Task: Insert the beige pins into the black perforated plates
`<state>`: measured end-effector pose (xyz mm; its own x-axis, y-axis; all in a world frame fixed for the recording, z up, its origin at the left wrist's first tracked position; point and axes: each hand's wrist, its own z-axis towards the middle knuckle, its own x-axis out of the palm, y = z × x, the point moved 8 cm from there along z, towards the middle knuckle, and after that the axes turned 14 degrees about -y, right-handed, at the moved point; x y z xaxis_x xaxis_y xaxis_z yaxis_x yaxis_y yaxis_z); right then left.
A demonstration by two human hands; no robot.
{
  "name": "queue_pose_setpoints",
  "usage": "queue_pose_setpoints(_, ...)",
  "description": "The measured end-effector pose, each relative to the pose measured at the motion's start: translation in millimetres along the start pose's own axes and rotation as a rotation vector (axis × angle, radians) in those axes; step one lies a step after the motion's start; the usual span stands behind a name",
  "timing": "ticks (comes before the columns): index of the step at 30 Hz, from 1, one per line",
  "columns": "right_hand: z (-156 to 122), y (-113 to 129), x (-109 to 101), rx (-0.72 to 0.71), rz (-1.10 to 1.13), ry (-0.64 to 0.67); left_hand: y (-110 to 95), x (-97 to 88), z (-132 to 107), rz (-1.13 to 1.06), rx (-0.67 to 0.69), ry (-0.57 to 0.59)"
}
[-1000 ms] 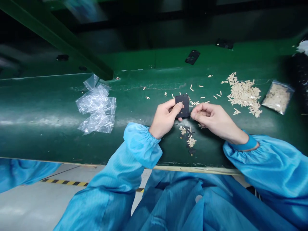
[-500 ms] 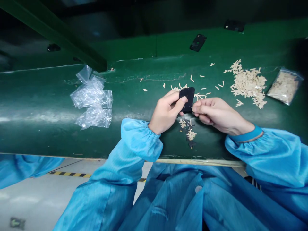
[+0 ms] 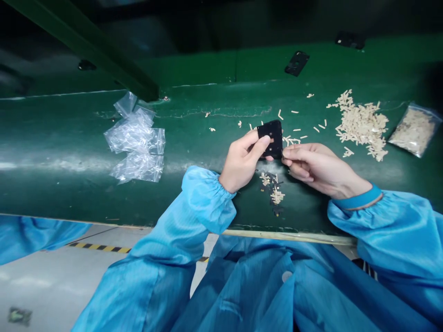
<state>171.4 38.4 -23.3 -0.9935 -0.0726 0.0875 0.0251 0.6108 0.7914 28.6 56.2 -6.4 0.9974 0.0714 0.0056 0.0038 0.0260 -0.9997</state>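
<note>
My left hand (image 3: 242, 161) pinches a small black square plate (image 3: 272, 137) between thumb and fingers, holding it upright above the green belt (image 3: 69, 152). My right hand (image 3: 314, 167) is closed in a pinch against the plate's lower right edge; what its fingertips hold is too small to make out. Under both hands lies a small heap of cream slivers and dark bits (image 3: 273, 189).
A large pile of cream slivers (image 3: 363, 124) and a clear bag of them (image 3: 413, 131) lie at the right. Empty clear plastic bags (image 3: 136, 140) lie at the left. Black plates (image 3: 296, 63) rest farther back. A green beam (image 3: 86, 48) crosses upper left.
The view shifted slightly. Both hands stay together at the plate; the right fingertips have closed in against its lower right edge.
</note>
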Motion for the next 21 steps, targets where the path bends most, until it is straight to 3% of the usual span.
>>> queue_pose_setpoints(8, -2, 14, -15, -0.282, -0.127, -0.191, 9, 1.1, 1, -0.141, -0.130, -0.009)
queue_pose_setpoints(21, -8, 22, -14, -0.338, -0.243, -0.241, 13, 0.9, 1, -0.174, -0.163, 0.002)
